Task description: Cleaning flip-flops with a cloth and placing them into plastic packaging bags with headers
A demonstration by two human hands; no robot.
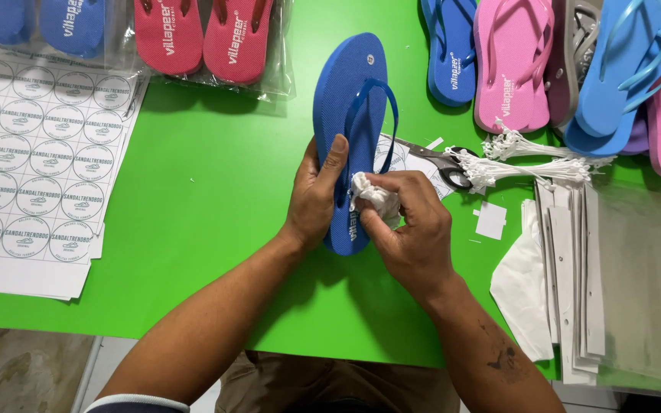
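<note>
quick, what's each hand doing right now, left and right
Left hand: closed around the edge of the blue flip-flop, holding it.
Right hand: closed on a crumpled white cloth, pressed against the flip-flop's sole.

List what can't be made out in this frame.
- Heel of the blue flip-flop: head view, covered by the left hand and right hand.
- White wad: cloth or paper, cannot tell; mostly inside the right hand.
- Scissors: handles partly under white tag ties.
- Red flip-flops: cut off by the top edge.
</note>
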